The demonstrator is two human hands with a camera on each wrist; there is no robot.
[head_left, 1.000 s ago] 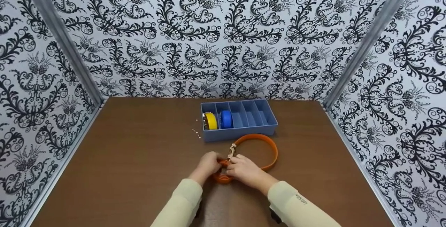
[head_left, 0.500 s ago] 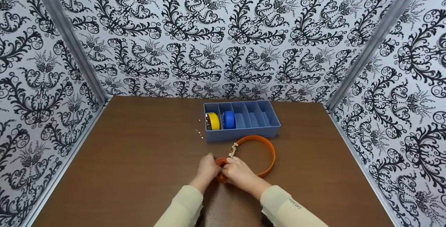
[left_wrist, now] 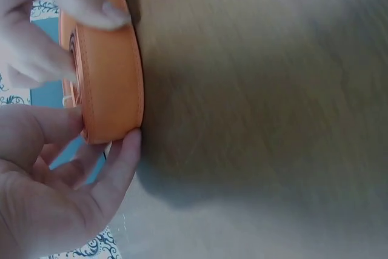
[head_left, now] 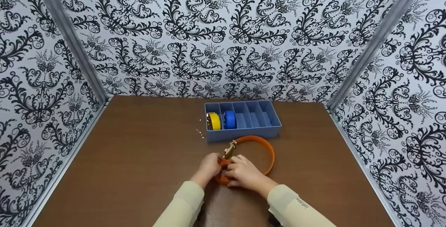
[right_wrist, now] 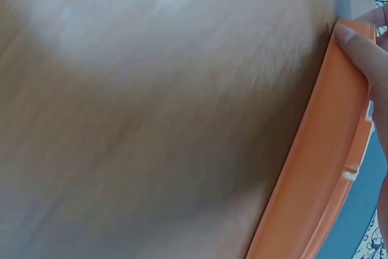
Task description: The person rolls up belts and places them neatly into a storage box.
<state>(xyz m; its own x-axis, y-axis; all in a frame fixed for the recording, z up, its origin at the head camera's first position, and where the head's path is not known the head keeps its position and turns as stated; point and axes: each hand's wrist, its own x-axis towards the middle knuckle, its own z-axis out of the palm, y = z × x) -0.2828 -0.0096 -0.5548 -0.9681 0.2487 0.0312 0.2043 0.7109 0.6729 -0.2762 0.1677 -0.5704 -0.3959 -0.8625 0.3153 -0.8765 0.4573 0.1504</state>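
An orange belt (head_left: pixel 272 153) lies on the table, one end wound into a coil (left_wrist: pixel 112 86) and the rest in a wide open loop. Its gold-coloured buckle (head_left: pixel 229 149) sits just beyond the coil. My left hand (head_left: pixel 209 165) pinches the coil's left side between thumb and fingers. From the right, my right hand (head_left: pixel 246 173) grips the coil, some fingers at its centre. In the right wrist view my right thumb (right_wrist: pixel 361 50) lies on the outside of the orange strap (right_wrist: pixel 321 144). The palms hide part of the coil in the head view.
Behind the belt stands a blue-grey divided box (head_left: pixel 244 133). A yellow coil (head_left: pixel 215 121) and a blue coil (head_left: pixel 230 119) fill its two left compartments. Small white specks (head_left: pixel 201 134) show on the brown table (head_left: pixel 146 143) left of it. Patterned walls enclose the back and sides.
Both hands have stayed at the coil while the right fingers shifted over it and spread a little. The buckle has tilted further left, and the loop has drawn in slightly.
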